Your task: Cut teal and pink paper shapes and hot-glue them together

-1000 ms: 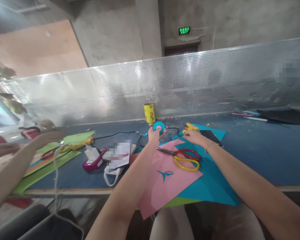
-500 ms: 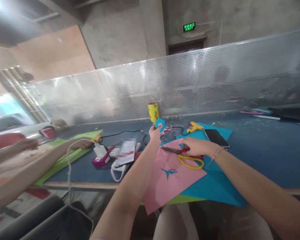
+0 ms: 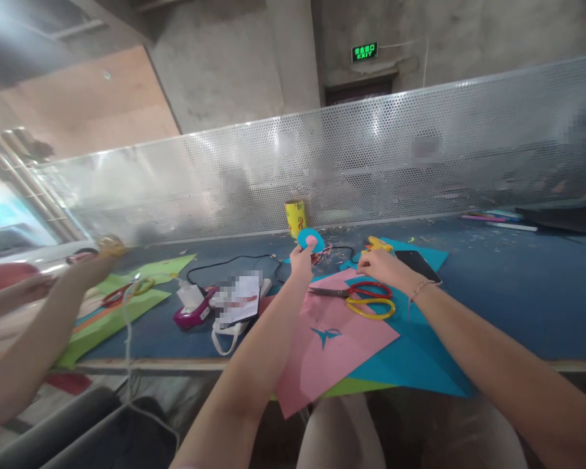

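Note:
My left hand (image 3: 302,260) is closed on a blue paper disc (image 3: 305,236) with a pink centre, held up above the table. My right hand (image 3: 378,267) reaches low over the blue paper, fingers bent but apart, just in front of a yellow glue gun (image 3: 377,243); no object shows in its grasp. Nearer to me, scissors (image 3: 366,293) with one red and one yellow handle loop lie on a pink sheet (image 3: 342,361). A small blue paper scrap (image 3: 326,337) rests on that sheet. Larger blue sheets (image 3: 415,361) stick out beneath it.
A dark phone (image 3: 417,266) lies right of my right hand. Left are a purple tissue box (image 3: 194,314), another phone (image 3: 244,303) and a black cable (image 3: 234,258). A yellow roll (image 3: 295,218) stands by the perforated metal screen (image 3: 254,169). Another person's arm (image 3: 53,312) extends over green paper.
My right hand has moved off the scissors, forward toward the glue gun; the scissors now lie free. The disc has turned slightly in my left hand. The other person's arm has lifted and shifted left.

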Action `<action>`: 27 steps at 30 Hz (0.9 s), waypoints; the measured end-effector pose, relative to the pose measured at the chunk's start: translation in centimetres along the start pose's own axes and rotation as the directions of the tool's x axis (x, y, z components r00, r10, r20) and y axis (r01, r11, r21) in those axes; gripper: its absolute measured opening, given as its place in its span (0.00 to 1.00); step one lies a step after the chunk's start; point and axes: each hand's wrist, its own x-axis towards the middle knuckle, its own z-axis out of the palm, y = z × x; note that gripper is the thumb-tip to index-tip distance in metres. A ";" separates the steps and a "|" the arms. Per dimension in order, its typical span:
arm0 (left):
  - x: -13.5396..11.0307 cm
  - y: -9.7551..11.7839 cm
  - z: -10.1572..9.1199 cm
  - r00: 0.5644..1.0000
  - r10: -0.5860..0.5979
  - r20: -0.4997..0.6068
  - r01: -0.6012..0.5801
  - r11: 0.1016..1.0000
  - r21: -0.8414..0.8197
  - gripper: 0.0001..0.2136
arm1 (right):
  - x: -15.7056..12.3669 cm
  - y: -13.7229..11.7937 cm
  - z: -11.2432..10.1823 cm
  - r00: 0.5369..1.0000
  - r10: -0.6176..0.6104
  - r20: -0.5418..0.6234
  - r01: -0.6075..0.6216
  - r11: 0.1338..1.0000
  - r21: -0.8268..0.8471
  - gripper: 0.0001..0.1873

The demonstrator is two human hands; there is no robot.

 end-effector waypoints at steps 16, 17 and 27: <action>-0.4 0.1 0.6 0.998 -0.060 -0.023 0.060 0.998 0.023 0.04 | 0.9 1.9 0.3 0.984 -0.017 -0.175 0.027 0.998 0.056 0.07; -0.4 0.1 0.5 0.998 -0.054 -0.020 0.055 0.998 0.025 0.04 | 0.9 1.9 0.3 0.982 -0.011 -0.190 0.024 0.998 0.062 0.06; -0.3 0.4 0.5 0.998 -0.059 -0.036 0.059 0.998 -0.002 0.04 | 0.9 1.6 -0.1 0.976 0.092 -0.198 -0.093 0.996 0.007 0.18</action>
